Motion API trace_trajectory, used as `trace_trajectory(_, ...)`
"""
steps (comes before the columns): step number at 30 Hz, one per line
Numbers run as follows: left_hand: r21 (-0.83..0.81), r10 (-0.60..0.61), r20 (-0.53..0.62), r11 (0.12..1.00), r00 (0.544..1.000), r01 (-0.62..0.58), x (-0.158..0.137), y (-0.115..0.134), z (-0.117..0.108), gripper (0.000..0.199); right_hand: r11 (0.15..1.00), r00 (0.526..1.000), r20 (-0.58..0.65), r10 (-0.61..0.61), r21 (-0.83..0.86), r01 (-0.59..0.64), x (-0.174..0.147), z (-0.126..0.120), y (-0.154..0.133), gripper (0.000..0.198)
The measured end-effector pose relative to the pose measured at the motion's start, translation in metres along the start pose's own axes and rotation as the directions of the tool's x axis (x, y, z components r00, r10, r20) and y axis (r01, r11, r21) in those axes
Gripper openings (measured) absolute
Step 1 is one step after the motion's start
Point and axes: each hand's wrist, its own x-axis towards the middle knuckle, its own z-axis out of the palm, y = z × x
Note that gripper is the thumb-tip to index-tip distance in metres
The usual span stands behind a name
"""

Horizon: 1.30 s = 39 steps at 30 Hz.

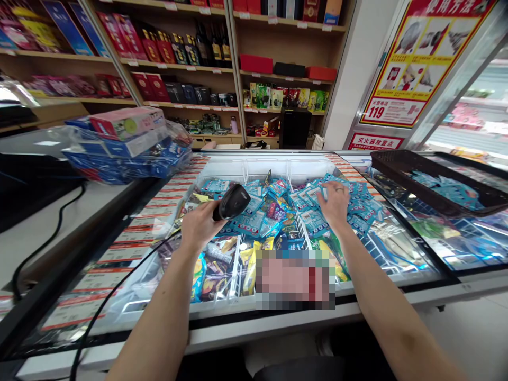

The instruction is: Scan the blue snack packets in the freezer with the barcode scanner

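I stood over the open chest freezer [222, 317] with both arms stretched into it, my hands well apart from each other. My left hand [200, 225] was clamped around the grip of a black barcode scanner [231, 202], its head tilted up and away from me, and its black cable [119, 286] trailed back over the freezer's near edge toward my side. My right hand [335, 203] lay palm down, fingers spread, on a heap of blue ice cream packets [359, 209] in the right compartment (whether it actually gripped one I could not tell, since the fingers only pressed flat on top). White wire dividers [304, 227] split the freezer into sections, and between my hands lay more blue wrappers mixed with yellow and dark ones. To the right, a black plastic tray [400, 172] rested on the glass lid of the neighbouring freezer with a few blue packets inside. On the surface to my left sat a stack of blue and pink boxes in clear wrap [127, 143]. Wooden shelves [222, 69] of boxed goods and bottles filled the back wall.
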Motion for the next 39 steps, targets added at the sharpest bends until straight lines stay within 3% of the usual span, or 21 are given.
trace_trajectory(2,0.01,-0.042,-0.006,0.999,0.999,0.042,0.0,0.0,-0.001,0.04,0.978,0.972,0.157,-0.175,0.143,0.153,-0.005,0.006,-0.016,0.035)
trace_trajectory(4,0.011,-0.078,-0.021,0.997,0.997,0.079,0.0,0.0,-0.002,0.039,0.921,0.901,0.267,-0.342,0.285,0.265,-0.013,0.012,-0.032,0.034)
trace_trajectory(7,0.01,-0.138,-0.051,0.99,0.989,0.139,0.001,-0.001,-0.003,0.039,0.829,0.785,0.355,-0.509,0.447,0.336,-0.026,0.012,-0.054,0.042)
trace_trajectory(14,-0.003,-0.173,-0.052,0.985,0.983,0.173,0.0,-0.002,-0.004,0.039,0.629,0.474,0.435,-0.766,0.661,0.41,-0.041,0.006,-0.088,0.056)
trace_trajectory(18,-0.005,-0.179,-0.04,0.984,0.983,0.179,0.0,-0.002,-0.004,0.039,0.548,0.363,0.416,-0.834,0.7,0.458,-0.042,0.009,-0.099,0.047)
trace_trajectory(20,-0.008,-0.183,-0.029,0.983,0.983,0.183,0.0,-0.002,-0.005,0.038,0.568,0.371,0.434,-0.821,0.692,0.446,-0.04,0.008,-0.098,0.037)
trace_trajectory(23,-0.009,-0.182,-0.013,0.983,0.983,0.182,0.001,0.0,-0.006,0.038,0.645,0.466,0.463,-0.754,0.654,0.394,-0.035,0.005,-0.088,0.031)
trace_trajectory(26,-0.005,-0.151,0.0,0.988,0.988,0.151,0.0,0.002,-0.007,0.037,0.704,0.544,0.475,-0.692,0.612,0.361,-0.031,0.003,-0.073,0.04)
trace_trajectory(28,-0.01,-0.122,0.008,0.993,0.993,0.122,0.0,0.003,-0.006,0.037,0.72,0.559,0.482,-0.675,0.596,0.356,-0.028,0.001,-0.064,0.043)
trace_trajectory(34,-0.024,-0.075,-0.046,0.997,0.996,0.074,-0.002,0.001,0.0,0.037,0.745,0.529,0.533,-0.661,0.549,0.379,-0.026,-0.002,-0.052,0.031)
trace_trajectory(39,-0.035,0.01,-0.042,0.999,0.999,-0.012,-0.002,0.001,0.002,0.037,0.811,0.655,0.491,-0.574,0.446,0.377,-0.03,0.005,-0.051,0.05)
